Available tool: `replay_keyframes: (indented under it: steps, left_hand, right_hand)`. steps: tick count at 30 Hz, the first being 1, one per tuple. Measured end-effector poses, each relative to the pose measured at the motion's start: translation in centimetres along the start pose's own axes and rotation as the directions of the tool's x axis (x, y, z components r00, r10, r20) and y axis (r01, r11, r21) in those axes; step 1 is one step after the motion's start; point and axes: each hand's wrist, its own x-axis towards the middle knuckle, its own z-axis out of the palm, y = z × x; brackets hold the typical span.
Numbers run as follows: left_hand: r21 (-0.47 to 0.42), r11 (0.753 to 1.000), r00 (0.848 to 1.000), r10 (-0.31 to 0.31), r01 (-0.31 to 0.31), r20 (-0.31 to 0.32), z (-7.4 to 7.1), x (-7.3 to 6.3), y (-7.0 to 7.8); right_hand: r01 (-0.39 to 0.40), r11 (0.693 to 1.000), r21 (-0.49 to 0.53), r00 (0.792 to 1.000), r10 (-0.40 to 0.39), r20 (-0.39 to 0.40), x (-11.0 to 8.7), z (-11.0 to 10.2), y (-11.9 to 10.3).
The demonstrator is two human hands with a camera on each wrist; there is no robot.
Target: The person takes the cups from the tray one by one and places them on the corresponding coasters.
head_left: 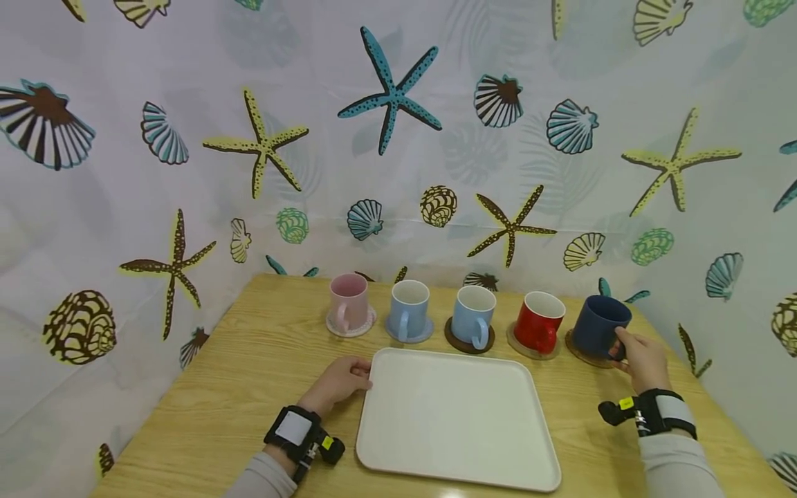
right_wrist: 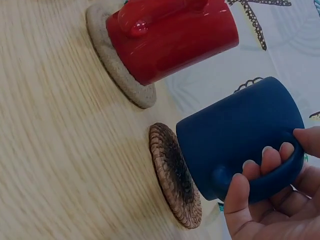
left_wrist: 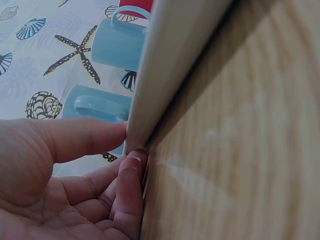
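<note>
My right hand [head_left: 644, 360] holds the dark blue mug [head_left: 599, 325] by its handle. In the right wrist view the fingers pass through the handle [right_wrist: 272, 180], and the mug's base is close over a brown woven coaster [right_wrist: 175, 175]. My left hand [head_left: 339, 380] grips the left edge of a white rectangular tray [head_left: 454, 415] near its far corner. Seen from the left wrist, the thumb [left_wrist: 90, 137] lies on the tray's rim and the curled fingers [left_wrist: 127, 195] are at its underside. Nothing lies on the tray.
Left of the blue mug, a red mug [head_left: 539, 324], two light blue mugs, one [head_left: 474, 315] on a dark coaster, and a pink mug [head_left: 349, 302] stand in a row on coasters. Behind the wooden table [head_left: 249, 373] hangs a shell-patterned cloth [head_left: 436, 173].
</note>
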Motion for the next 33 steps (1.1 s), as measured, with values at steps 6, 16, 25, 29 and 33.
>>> replay_keyframes:
  steps: [6,16,25,29,33]
  left_hand:
    - [0.002,1.000,1.000,0.013,-0.013,0.006,0.4,0.2,-0.1]
    - [0.048,0.999,1.000,-0.002,0.001,0.024,0.6,0.5,0.2]
    - [0.030,1.000,1.000,-0.003,0.003,0.013,0.8,1.1,0.0]
    - [0.037,0.999,1.000,-0.012,0.012,0.012,0.2,1.1,-0.1]
    - [0.051,0.997,0.999,-0.050,0.049,0.011,-0.7,1.5,-0.1]
  right_hand:
    - [0.001,0.997,-0.071,0.999,-0.004,-0.038,4.5,-1.0,4.6]
    - [-0.073,0.995,0.069,0.997,0.075,-0.021,0.9,-1.4,2.6]
    - [-0.053,0.982,-0.181,0.998,0.045,-0.044,-0.3,-1.3,1.2]
    - [0.040,0.927,-0.374,0.987,-0.096,-0.131,-2.6,-0.8,-1.2]
    - [0.169,0.893,-0.417,0.960,-0.246,-0.137,-4.5,0.2,-3.8]
